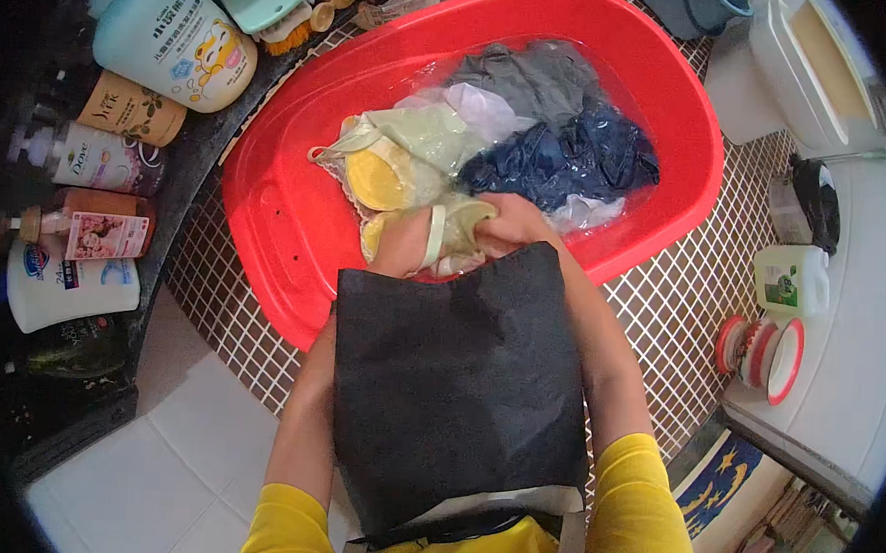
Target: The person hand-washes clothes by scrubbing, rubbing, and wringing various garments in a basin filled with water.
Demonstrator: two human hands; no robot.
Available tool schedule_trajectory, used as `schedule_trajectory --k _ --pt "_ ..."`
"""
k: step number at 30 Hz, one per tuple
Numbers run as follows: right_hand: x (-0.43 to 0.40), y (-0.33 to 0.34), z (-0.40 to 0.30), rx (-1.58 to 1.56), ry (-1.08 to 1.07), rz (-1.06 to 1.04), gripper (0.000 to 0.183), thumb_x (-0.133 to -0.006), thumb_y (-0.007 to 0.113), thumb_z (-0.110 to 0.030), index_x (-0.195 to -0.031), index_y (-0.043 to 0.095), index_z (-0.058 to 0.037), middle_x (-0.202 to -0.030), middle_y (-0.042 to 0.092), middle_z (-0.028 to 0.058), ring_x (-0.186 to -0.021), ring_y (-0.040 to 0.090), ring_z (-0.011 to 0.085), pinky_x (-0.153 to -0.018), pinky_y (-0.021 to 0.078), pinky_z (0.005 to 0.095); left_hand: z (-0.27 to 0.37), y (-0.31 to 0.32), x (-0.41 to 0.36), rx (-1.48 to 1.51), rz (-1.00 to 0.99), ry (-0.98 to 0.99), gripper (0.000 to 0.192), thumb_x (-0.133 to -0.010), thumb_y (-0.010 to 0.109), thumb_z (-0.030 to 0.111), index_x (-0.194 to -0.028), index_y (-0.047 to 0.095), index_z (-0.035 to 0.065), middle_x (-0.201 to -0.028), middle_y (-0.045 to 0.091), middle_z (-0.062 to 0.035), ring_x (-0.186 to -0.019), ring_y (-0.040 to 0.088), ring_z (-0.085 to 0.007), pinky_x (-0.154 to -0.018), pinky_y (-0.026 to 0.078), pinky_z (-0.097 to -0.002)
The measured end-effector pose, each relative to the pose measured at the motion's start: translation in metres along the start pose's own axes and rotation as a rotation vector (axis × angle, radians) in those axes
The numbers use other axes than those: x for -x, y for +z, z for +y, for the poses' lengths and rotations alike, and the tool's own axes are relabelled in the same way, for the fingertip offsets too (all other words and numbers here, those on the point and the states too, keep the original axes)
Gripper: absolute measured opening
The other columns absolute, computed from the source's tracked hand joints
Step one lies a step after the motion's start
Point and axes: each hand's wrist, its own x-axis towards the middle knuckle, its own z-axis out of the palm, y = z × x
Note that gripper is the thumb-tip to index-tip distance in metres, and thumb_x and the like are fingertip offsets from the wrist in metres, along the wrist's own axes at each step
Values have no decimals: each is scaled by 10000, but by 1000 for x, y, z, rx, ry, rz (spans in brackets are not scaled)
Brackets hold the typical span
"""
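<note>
A red plastic basin (284,148) holds clothes soaking in water. In its near part lies a pale green bra (377,179) with yellow cup linings. My left hand (401,243) grips the bra's near part, beside a pale strap (435,235); its fingertips are hidden. My right hand (517,219) has its fingers curled around a wet, light green part (461,211) of the same garment. Past my hands float a dark blue garment (554,162), a grey garment (525,74) and white cloth (478,107). A black cloth panel (460,382) hangs over my forearms' inner sides.
On the left, a dark ledge (192,181) carries several bottles, including a large pump bottle (177,45), and a brush (286,35). Right of the basin stand a white bin (753,90), a translucent jug (792,280) and red-rimmed enamel basins (762,353). Brown mosaic tile (658,325) covers the floor.
</note>
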Motion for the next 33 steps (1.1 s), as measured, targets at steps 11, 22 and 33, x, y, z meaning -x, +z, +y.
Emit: schedule_trajectory --k 11,22,33 --pt "-21 40 2 38 -13 19 656 -716 548 -293 -1322 351 -136 -1042 572 255 -993 549 378 -836 436 413 -18 4 6 -409 137 9 556 -760 498 78 -1291 337 34 -1094 513 -185 -963 533 -319 -784 403 -444" --pt "-16 16 5 -366 134 -124 429 -669 581 -198 -1052 584 -5 -971 633 140 -912 595 246 -806 440 324 6 -13 3 198 157 -175 429 -724 618 223 -1108 531 54 -949 605 -196 -881 583 -359 -746 443 -410" --pt "-20 34 -7 -18 -173 211 796 -694 620 -172 -1376 215 -111 -1133 494 252 -1035 514 405 -862 423 402 -18 6 -1 -365 574 119 459 -709 514 100 -1154 436 20 -1065 509 -132 -1026 480 -312 -864 368 -413"
